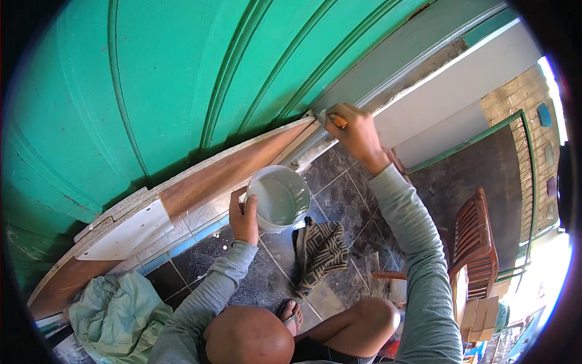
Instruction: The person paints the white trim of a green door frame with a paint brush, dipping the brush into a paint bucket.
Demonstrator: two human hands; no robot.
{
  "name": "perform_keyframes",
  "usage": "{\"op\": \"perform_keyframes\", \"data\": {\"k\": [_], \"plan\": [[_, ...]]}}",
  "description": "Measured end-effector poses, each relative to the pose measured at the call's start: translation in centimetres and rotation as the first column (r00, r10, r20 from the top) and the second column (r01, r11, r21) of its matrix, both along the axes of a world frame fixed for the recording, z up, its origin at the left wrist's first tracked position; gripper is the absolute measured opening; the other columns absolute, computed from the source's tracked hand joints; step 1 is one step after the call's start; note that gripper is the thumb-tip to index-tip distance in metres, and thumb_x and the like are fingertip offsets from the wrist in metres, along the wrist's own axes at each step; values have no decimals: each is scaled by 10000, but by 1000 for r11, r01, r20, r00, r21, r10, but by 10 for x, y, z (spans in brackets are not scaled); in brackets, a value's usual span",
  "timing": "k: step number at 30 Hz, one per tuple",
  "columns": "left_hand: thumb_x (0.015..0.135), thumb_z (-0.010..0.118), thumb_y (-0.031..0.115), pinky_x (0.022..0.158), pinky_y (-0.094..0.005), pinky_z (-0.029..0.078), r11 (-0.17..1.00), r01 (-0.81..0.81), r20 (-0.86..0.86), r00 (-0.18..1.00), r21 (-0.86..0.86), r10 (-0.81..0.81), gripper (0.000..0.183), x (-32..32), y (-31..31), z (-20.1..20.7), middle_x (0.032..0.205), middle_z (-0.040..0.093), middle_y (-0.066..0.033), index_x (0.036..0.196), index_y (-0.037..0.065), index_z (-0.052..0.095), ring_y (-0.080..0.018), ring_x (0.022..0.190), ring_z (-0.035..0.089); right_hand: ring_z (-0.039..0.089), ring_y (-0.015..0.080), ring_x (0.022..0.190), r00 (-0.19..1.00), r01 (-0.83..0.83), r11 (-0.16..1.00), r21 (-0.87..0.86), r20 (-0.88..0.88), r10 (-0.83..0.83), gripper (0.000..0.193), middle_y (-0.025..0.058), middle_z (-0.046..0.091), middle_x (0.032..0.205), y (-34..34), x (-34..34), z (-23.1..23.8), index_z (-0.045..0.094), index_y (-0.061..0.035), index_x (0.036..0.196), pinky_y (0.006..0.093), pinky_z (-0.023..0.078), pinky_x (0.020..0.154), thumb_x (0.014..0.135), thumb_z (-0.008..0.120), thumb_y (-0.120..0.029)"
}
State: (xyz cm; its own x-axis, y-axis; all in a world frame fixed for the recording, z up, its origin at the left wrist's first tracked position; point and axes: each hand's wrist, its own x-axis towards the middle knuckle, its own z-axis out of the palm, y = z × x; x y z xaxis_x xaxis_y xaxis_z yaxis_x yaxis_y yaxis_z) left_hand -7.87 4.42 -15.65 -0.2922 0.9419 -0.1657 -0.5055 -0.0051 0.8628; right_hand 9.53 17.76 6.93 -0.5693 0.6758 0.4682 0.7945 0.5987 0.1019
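"Any print you can make out?"

"Whatever marks the cardboard box [480, 318] at the right carries are too small to read."

"What else is around?"

"A green panelled surface [176, 67] fills the upper left. A brown board [224, 176] runs along its foot, with a white sheet [130, 233] against it. A patterned cloth [320, 249] lies on the dark tiled floor [339, 194], between the two forearms in view. There's a slatted wooden chair [473, 233] off to the right and a crumpled pale green sheet [121, 315] at lower left."

"And the hands?"

"The left hand [244, 219] grips the side of a whitish bucket [297, 194], thumb over the rim. The bucket sits just right of the board, pale liquid [276, 203] inside."

"The right one?"

"Reaching farther forward, the right hand [353, 134] is curled round the orange handle of a brush [338, 121]. Its pale head is at the lower end of the grey frame [376, 70]; whether they touch, I can't tell."
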Motion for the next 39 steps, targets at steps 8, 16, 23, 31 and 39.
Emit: {"op": "perform_keyframes", "data": {"k": [8,16,23,31,39], "plan": [[891,576,224,655,-290,414,1000,-19,-99,995,-10,18,298,-2,-4,-3,795,547,-53,1126,41,590,-127,693,483,637,254,627,997,-63,981,186,-21,68,160,84,610,754,-11,-9,19,610,-69,861,366,540,572,770,726,-130],[882,582,205,648,-290,416,1000,5,-87,996,7,-4,285,-1,-9,-2,825,561,-52,1120,47,586,-117,685,470,631,229,607,997,16,950,311,65,-38,133,69,612,745,-5,2,61,593,-68,840,331,540,536,780,710,-85],[891,566,198,654,-278,421,999,-4,-99,995,54,9,291,11,-5,1,851,590,-57,1133,38,576,-109,695,490,642,235,664,983,-90,983,163,174,61,134,59,624,785,-28,-14,58,605,-72,854,346,550,592,782,716,-89],[897,565,218,650,-284,422,1000,14,-13,1000,14,-14,306,10,-13,-3,782,566,-50,1145,40,571,-116,684,488,643,203,658,971,-56,864,501,228,-69,131,45,608,772,0,-6,143,588,-99,830,315,543,555,769,702,-80],[891,554,197,689,-294,434,997,48,1,999,52,-48,300,17,-11,11,854,591,-78,1135,22,566,-123,725,502,651,215,945,622,58,967,248,749,-229,236,92,604,1123,-33,-10,96,655,-86,1039,306,588,692,804,661,-69]]}}
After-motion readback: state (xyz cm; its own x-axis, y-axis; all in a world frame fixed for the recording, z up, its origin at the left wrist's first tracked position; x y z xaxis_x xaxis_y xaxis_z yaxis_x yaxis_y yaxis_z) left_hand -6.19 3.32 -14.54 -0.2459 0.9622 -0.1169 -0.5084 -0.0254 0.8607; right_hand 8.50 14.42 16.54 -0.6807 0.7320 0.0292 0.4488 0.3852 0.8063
